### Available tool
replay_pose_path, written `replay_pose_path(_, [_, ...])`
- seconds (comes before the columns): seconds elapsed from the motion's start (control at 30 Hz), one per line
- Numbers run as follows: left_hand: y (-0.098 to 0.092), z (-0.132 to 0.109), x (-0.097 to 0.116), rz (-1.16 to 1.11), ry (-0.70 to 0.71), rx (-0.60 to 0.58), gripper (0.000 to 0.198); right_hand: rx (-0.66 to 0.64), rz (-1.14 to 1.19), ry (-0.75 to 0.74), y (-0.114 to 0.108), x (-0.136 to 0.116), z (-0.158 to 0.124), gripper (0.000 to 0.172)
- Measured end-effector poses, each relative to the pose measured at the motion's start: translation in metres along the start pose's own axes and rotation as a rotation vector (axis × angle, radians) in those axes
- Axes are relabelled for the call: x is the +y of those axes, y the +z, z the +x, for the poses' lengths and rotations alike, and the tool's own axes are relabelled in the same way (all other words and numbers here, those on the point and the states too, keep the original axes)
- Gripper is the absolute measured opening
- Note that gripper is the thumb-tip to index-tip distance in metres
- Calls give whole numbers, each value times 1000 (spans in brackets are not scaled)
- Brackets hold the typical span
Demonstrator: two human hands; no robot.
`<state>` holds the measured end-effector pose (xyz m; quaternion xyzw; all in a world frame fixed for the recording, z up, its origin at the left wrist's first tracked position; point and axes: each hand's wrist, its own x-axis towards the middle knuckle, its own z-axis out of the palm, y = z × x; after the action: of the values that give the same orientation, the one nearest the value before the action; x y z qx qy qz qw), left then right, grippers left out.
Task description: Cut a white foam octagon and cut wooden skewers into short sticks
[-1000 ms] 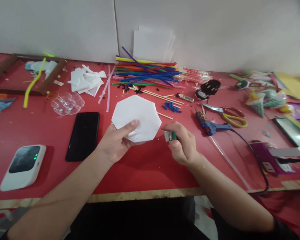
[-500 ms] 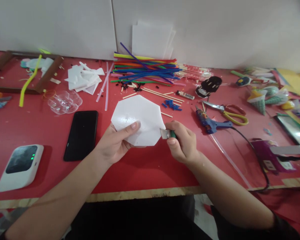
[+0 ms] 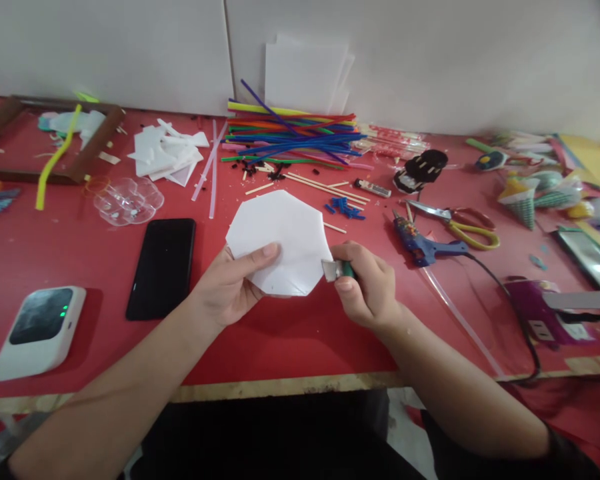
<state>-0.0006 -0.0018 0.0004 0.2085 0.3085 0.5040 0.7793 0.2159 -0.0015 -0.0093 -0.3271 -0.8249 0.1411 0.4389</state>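
Observation:
A white many-sided sheet [image 3: 285, 230], stiff like foam board or card, is held above the red table. My left hand [image 3: 233, 283] grips its lower left side, thumb on top and the other fingers underneath. In my right hand [image 3: 367, 283] is a small cutter knife [image 3: 333, 269] with a green handle and a broad short blade. The fist is closed around the handle, and the blade points left at the sheet's lower right edge. Whether the blade touches the sheet I cannot tell.
A black phone [image 3: 161, 268] and a white device [image 3: 40, 332] lie left. Pipe cleaners [image 3: 290, 137], wooden sticks [image 3: 325, 189] and white scraps [image 3: 165, 153] lie behind. At right are a glue gun [image 3: 425, 243], its cable, scissors [image 3: 460, 223] and a purple power strip [image 3: 540, 310].
The white sheet has tilted slightly and its glossy glare has faded. Both hands keep their grips, and the knife stays by the right edge. The view has shifted a little.

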Motion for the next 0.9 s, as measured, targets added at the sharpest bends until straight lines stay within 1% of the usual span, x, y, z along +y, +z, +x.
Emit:
replay_pose_path(0.07, [-2, 0, 1, 7, 2, -11, 62, -5, 3, -7, -1, 0, 0, 31])
replay_pose_path(0.17, [-1, -1, 1, 49, 15, -17, 67, -11, 10, -16, -1, -1, 1, 31])
replay_pose_path(0.27, [1, -3, -1, 86, 14, -6, 73, 7, 22, -21, -1, -3, 1, 30])
replay_pose_path(0.33, [3, -3, -3, 86, 4, 3, 73, 21, 28, -18, -1, -3, 1, 30])
replay_pose_path(0.47, [2, -3, -2, 79, -3, 24, 69, 16, 25, -19, -2, -2, 1, 29])
replay_pose_path(0.6, [-1, -3, -1, 133, 12, 26, 63, -15, 51, -32, -4, 0, 1, 29])
replay_pose_path(0.77, [-1, -5, -5, 186, -44, 4, 46, 4, 82, -30, -4, 1, 0, 28])
replay_pose_path(0.83, [0, -6, -5, 193, -56, 0, 44, 7, 79, -31, -4, 1, 0, 28])
replay_pose_path(0.9, [-1, -6, -3, 192, -51, -9, 46, 4, 80, -31, -4, 1, 0, 27])
